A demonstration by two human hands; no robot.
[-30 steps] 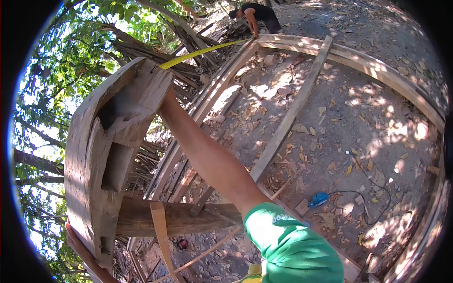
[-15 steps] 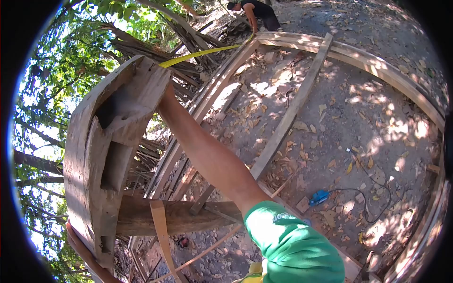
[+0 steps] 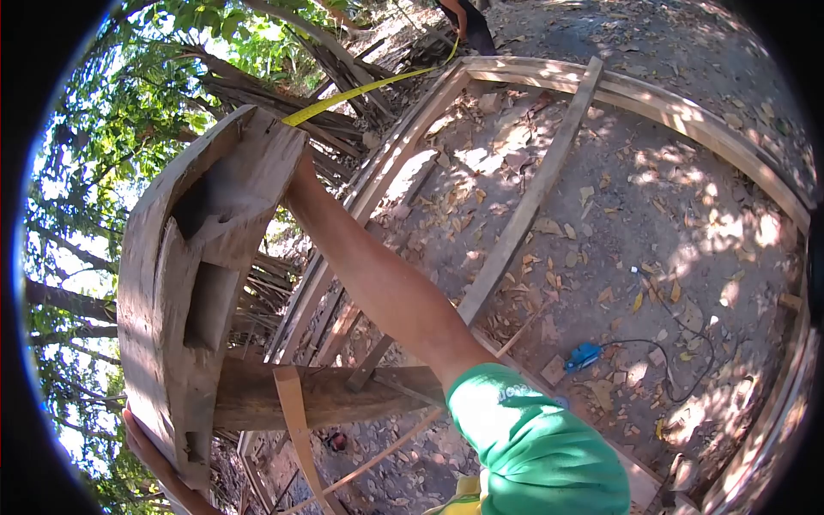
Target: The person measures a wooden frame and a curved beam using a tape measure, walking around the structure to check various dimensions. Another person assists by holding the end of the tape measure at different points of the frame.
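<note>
A thick carved timber (image 3: 142, 309) with squared hollows cut in it fills the left of the view. My left hand (image 3: 148, 446) lies along its lower outer side, with the visible fingers stretched flat on the wood. From the green sleeve, my right forearm (image 3: 378, 283) reaches up to the timber's upper end, where my right hand is hidden behind the wood. A yellow measuring tape (image 3: 343, 98) runs from that upper end, close to my hidden hand, towards another person (image 3: 472, 26) at the far corner of the wooden frame.
A long, curved wooden frame (image 3: 687, 124) with a crossbar (image 3: 532, 197) stands over leaf-covered ground. A blue corded tool (image 3: 583, 356) lies inside it. A thin wooden strip (image 3: 296, 421) and a plank (image 3: 326, 397) are below the timber. Stacked branches (image 3: 257, 86) lie behind.
The far person has shifted further towards the top edge, so less of them shows. The tape's far end has lifted off the frame corner towards that person. My hands keep their places.
</note>
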